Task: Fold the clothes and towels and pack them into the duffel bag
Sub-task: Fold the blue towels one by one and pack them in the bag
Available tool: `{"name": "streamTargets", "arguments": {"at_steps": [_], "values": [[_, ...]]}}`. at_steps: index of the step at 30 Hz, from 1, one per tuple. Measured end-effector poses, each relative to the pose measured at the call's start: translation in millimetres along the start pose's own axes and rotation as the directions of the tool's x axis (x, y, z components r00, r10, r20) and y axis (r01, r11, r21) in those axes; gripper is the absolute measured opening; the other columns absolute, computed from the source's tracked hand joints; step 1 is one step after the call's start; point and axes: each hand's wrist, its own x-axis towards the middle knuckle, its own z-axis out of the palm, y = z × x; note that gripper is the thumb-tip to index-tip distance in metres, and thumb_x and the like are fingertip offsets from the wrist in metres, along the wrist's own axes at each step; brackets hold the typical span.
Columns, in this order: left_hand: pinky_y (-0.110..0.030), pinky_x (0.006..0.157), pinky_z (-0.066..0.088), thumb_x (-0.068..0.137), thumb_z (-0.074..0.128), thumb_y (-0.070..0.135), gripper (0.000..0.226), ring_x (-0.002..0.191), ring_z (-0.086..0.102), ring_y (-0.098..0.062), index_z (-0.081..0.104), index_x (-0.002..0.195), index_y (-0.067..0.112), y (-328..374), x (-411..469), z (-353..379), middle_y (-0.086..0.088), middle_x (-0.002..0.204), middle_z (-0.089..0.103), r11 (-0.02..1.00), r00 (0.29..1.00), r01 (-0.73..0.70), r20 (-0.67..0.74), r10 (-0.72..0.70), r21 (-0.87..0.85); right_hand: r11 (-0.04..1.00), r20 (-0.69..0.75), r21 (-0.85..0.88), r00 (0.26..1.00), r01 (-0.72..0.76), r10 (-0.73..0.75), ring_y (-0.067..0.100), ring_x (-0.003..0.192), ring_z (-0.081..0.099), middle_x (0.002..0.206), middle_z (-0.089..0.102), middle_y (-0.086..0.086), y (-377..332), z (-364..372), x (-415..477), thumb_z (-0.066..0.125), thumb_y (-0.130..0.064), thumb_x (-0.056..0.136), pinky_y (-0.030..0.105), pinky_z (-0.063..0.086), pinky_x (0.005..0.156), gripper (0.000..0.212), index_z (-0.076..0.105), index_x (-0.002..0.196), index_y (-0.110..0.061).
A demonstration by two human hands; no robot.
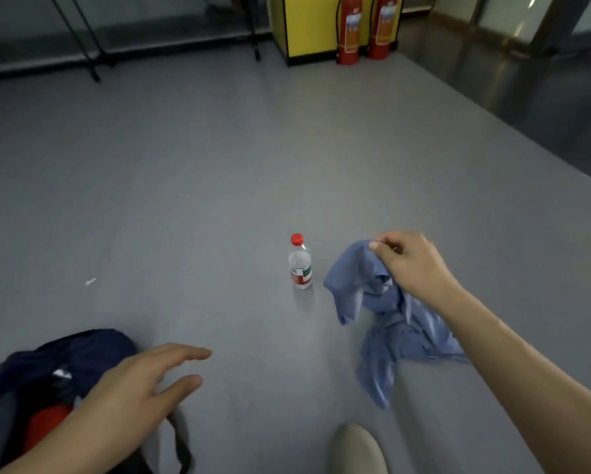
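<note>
So the right hand [413, 265] is pinching the blue shirt [383, 319] by one edge, lifting it off the floor [184, 200], probably to shake it flat for folding. Left hand [140, 388] hovers with relaxed fingers over the open duffel bag [47, 367], holding nothing.

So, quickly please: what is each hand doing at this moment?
Left hand: open, fingers spread, holding nothing, above the duffel bag.
Right hand: pinches the blue shirt.
</note>
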Motion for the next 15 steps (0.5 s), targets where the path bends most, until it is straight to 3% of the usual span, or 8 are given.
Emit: {"name": "streamTargets", "arguments": {"at_steps": [3, 7, 11, 15], "values": [[-0.003, 0.077, 0.043, 0.085, 0.076, 0.034, 0.033, 0.092, 0.059, 0.016, 0.066, 0.100, 0.062, 15.9, -21.9, -11.9, 0.054, 0.104, 0.051, 0.997, 0.989, -0.012, -0.147, 0.000, -0.077, 0.997, 0.150, 0.030, 0.986, 0.074, -0.078, 0.014, 0.058, 0.049, 0.057, 0.057, -0.004, -72.6, 10.9, -11.8, 0.061, -0.030, 0.095, 0.030, 0.043, 0.059, 0.030, 0.065, 0.067, -0.021], [-0.021, 0.079, 0.052, 0.087, 0.075, 0.038, 0.027, 0.091, 0.065, 0.001, 0.068, 0.110, 0.050, 24.7, -32.9, -19.0, 0.033, 0.106, 0.066, 0.974, 0.952, -0.059, -0.305, -0.011, -0.217, 0.992, 0.306, 0.054, 0.944, 0.114, -0.125, 0.004, 0.052, 0.046, 0.054, 0.056, -0.010, -155.5, 46.6, -34.3, 0.063, -0.029, 0.095, 0.018, 0.036, 0.050, 0.028, 0.068, 0.069, -0.017], [-0.012, 0.078, 0.049, 0.083, 0.072, 0.049, 0.035, 0.093, 0.062, 0.008, 0.064, 0.116, 0.047, 15.9, -41.0, -42.9, 0.033, 0.108, 0.065, 0.957, 0.892, -0.093, -0.450, -0.043, -0.275, 0.981, 0.373, 0.150, 0.912, 0.120, -0.169, -0.002, 0.045, 0.048, 0.048, 0.055, -0.016, -231.0, 94.4, -68.0, 0.067, -0.031, 0.092, 0.016, 0.035, 0.049, 0.034, 0.066, 0.059, -0.024], [-0.023, 0.073, 0.054, 0.088, 0.067, 0.041, 0.014, 0.084, 0.065, 0.004, 0.065, 0.102, 0.041, 0.1, -41.5, -68.2, 0.027, 0.092, 0.068, 0.940, 0.833, -0.089, -0.542, -0.111, -0.330, 0.975, 0.390, 0.196, 0.903, 0.106, -0.177, 0.015, 0.079, 0.068, 0.074, 0.072, -0.006, -278.5, 136.6, -94.5, 0.068, -0.028, 0.091, 0.030, 0.054, 0.072, 0.023, 0.073, 0.070, -0.020]]}}
